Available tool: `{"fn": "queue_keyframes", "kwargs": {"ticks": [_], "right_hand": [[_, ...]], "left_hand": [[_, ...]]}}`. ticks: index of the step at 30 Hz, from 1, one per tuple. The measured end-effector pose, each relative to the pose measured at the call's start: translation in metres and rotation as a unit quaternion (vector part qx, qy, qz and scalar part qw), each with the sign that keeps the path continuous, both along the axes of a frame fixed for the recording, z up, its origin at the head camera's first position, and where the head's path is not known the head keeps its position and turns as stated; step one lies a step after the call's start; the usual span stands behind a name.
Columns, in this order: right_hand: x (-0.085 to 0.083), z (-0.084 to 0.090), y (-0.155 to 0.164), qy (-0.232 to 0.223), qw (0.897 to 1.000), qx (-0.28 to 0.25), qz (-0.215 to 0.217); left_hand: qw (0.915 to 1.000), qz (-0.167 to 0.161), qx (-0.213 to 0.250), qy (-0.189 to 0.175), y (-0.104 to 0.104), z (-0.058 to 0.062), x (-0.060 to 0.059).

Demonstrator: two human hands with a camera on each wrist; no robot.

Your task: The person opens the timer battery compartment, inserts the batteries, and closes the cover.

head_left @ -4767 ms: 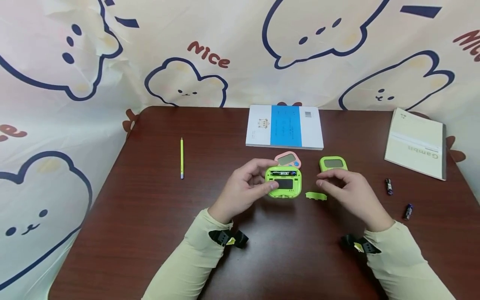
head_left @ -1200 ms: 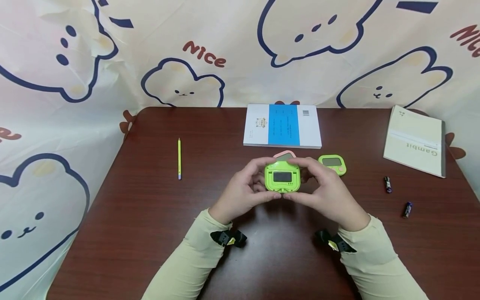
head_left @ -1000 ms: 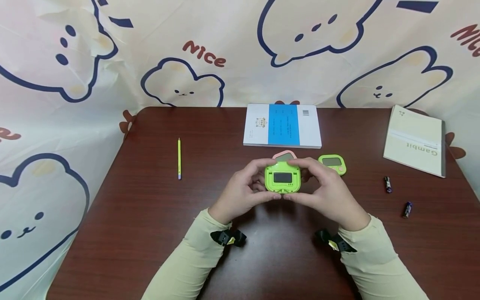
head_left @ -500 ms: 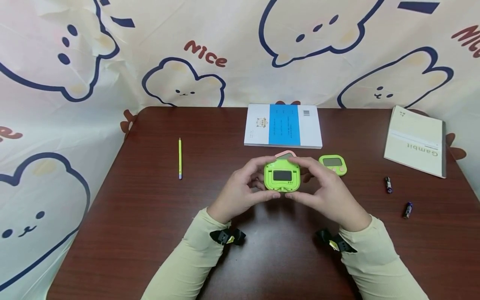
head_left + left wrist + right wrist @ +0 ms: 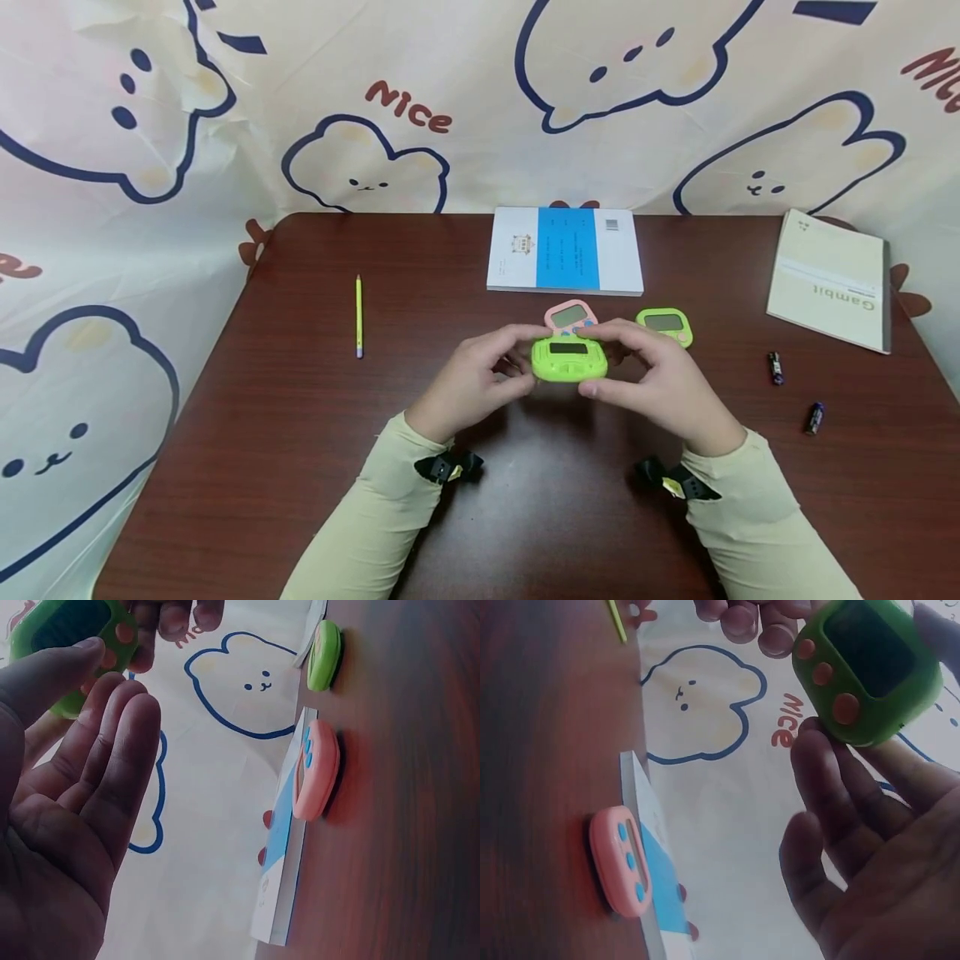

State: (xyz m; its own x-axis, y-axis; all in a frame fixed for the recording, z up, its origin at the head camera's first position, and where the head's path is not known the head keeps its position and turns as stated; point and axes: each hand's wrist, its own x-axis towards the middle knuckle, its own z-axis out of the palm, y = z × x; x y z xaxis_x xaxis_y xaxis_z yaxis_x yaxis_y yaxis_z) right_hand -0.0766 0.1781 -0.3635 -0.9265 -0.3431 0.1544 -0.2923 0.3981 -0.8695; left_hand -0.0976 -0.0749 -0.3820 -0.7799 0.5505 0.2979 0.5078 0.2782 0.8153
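Note:
A lime-green digital timer [image 5: 567,367] is held just above the table, tilted, with its back turned toward the head camera. My left hand [image 5: 480,375] grips its left side, index finger at the upper edge and thumb low. From the right, my right hand [image 5: 660,379] pinches it between index finger and thumb. The right wrist view shows the timer's front [image 5: 870,667], with a dark screen and three orange buttons. Behind it on the table lies a pink timer [image 5: 570,314] with blue buttons. A second green timer [image 5: 665,325] lies beyond my right hand.
Two small batteries [image 5: 776,368] lie apart on the right. A white-and-blue book [image 5: 566,250] is at the back edge, and a pale notebook [image 5: 832,279] at the back right. A yellow pencil [image 5: 359,317] lies on the left of the brown table [image 5: 300,467].
The loose green battery cover has gone from the table, and the timer's battery slot is now covered. My right hand came over to the timer. Just now the timer has tilted and my left thumb shifted left.

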Motion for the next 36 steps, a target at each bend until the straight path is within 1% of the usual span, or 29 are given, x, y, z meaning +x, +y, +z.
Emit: {"fn": "queue_keyframes", "kwargs": {"ticks": [3,6,15,20,25,28,31,36], "right_hand": [[0.0,0.0,0.0,-0.042,0.999,-0.01,-0.02],[-0.001,-0.001,-0.002,-0.07,0.997,-0.029,-0.03],[-0.002,-0.003,-0.007,-0.113,0.989,-0.083,-0.045],[-0.002,-0.004,-0.011,-0.127,0.987,-0.084,-0.048],[-0.002,-0.004,-0.012,-0.139,0.986,-0.081,-0.051],[-0.002,-0.004,-0.012,-0.129,0.987,-0.084,-0.04],[-0.002,-0.006,-0.01,-0.094,0.992,-0.083,-0.024],[0.0,-0.007,-0.007,-0.048,0.996,-0.076,0.0]], "left_hand": [[0.9999,-0.003,-0.004,0.014,0.0,0.0,-0.001],[0.9995,-0.006,-0.011,0.028,0.001,-0.001,-0.001],[0.9989,-0.003,-0.012,0.045,0.004,-0.001,0.001],[0.998,0.0,-0.013,0.062,0.006,-0.001,0.002],[0.9986,-0.003,-0.015,0.051,0.005,0.001,0.004],[0.999,-0.001,-0.011,0.043,0.005,0.001,0.004],[0.9994,-0.001,0.001,0.033,0.006,0.001,0.004],[0.9999,0.0,0.017,0.004,0.006,0.0,0.005]]}}
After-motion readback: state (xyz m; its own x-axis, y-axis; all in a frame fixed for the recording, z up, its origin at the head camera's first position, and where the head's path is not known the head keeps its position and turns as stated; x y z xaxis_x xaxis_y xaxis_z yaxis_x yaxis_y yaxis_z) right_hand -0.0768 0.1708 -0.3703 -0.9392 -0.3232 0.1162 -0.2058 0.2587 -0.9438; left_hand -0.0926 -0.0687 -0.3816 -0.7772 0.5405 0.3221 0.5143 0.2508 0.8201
